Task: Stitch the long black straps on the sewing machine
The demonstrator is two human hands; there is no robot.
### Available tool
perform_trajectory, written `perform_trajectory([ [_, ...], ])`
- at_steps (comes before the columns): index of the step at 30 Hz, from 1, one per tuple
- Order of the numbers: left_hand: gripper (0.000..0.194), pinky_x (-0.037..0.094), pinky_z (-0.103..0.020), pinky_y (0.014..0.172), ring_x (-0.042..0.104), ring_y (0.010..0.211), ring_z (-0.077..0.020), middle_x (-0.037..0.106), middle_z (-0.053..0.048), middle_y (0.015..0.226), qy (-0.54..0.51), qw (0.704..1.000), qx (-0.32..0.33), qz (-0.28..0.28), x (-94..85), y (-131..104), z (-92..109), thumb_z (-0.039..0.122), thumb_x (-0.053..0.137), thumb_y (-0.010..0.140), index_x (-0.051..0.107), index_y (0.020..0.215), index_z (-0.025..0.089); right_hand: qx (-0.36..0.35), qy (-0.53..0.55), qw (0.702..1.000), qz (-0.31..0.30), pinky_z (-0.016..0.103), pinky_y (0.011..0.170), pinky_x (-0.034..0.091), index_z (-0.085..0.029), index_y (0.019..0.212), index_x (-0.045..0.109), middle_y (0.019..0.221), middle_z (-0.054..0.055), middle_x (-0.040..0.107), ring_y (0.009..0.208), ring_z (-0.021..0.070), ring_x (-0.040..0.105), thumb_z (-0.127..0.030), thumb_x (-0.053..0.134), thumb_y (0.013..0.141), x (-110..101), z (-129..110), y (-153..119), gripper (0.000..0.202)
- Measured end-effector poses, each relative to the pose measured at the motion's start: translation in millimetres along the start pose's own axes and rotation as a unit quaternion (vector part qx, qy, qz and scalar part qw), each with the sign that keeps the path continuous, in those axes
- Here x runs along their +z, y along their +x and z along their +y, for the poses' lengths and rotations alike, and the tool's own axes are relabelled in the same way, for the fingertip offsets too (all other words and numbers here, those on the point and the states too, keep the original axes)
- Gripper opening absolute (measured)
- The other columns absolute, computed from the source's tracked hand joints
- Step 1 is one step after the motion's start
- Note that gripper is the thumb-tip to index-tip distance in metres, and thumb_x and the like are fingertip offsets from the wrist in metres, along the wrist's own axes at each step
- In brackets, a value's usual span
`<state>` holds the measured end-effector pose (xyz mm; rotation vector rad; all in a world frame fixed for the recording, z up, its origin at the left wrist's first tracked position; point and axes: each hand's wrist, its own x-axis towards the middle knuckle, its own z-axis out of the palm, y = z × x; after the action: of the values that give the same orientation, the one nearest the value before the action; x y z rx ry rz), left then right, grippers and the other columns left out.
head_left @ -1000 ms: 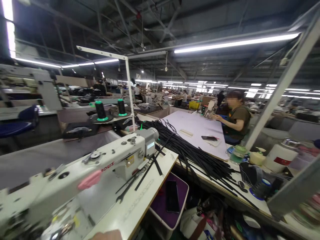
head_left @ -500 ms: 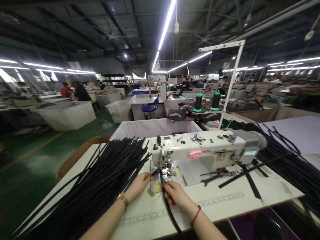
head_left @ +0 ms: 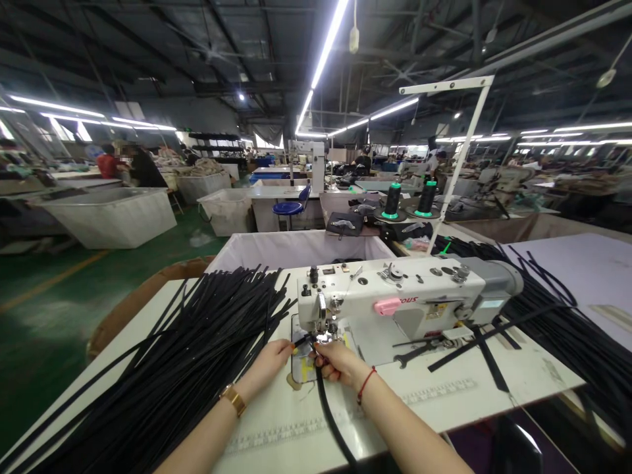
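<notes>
A white sewing machine stands on the table, its needle area just beyond my hands. My left hand is closed, pinching a short dark strap end left of the presser foot. My right hand is closed around a long black strap right at the foot. From there the strap curves down over the table's front edge. My right fingers partly cover the stitching spot, so I cannot see the needle tip clearly.
A heap of black straps covers the table's left side; more straps lie at the right. A wrench rests under the machine arm. Behind are a pale bin and black thread spools. A ruler strip runs along the front.
My right hand has moved forward and slightly left along the strap, up to the presser foot. My left hand stays about where it was, still pinching. The view has turned slightly.
</notes>
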<state>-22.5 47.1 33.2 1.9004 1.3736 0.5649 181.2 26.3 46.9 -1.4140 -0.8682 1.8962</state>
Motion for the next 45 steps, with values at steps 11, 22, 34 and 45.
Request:
perform_trajectory([
  [11,0.039,0.046,-0.028,0.072,0.065,0.079,-0.0226,0.071,-0.007,0.083,0.052,0.999,0.013,0.006,2.3,-7,-4,0.038,0.036,0.093,0.066,0.085,0.015,0.057,0.029,0.997,-0.033,0.010,0.027,0.012,-0.013,0.076,0.056,0.052,-0.007,0.045,0.030,-0.0006,0.024,-0.029,0.043,0.095,2,-10,14,0.028],
  [22,0.040,0.048,-0.035,0.073,0.065,0.078,-0.0244,0.069,-0.011,0.086,0.357,0.924,0.134,-0.019,-2.1,-23,0,0.006,0.039,0.090,0.055,0.126,0.015,0.075,0.028,0.996,-0.049,0.010,0.026,0.012,-0.013,0.078,0.056,0.051,-0.007,0.048,0.028,-0.0009,0.025,-0.026,0.041,0.097,-1,-13,12,0.028],
  [34,0.042,0.046,-0.031,0.060,0.062,0.066,-0.0213,0.065,-0.009,0.077,0.483,0.841,0.245,0.002,-7.2,-25,4,-0.003,0.041,0.087,0.055,0.125,0.009,0.059,0.027,0.998,-0.023,0.011,0.026,0.013,-0.012,0.080,0.057,0.049,-0.008,0.048,0.028,-0.0011,0.026,-0.026,0.045,0.096,-1,-5,19,0.024],
  [45,0.037,0.048,-0.035,0.061,0.062,0.067,-0.0232,0.063,-0.008,0.077,0.512,0.811,0.281,0.009,-3.3,-20,-5,0.000,0.045,0.087,0.055,0.122,0.008,0.064,-0.003,0.998,-0.005,0.012,0.026,0.014,-0.013,0.077,0.057,0.051,-0.010,0.048,0.030,-0.0007,0.027,-0.028,0.051,0.094,1,-7,21,0.023],
])
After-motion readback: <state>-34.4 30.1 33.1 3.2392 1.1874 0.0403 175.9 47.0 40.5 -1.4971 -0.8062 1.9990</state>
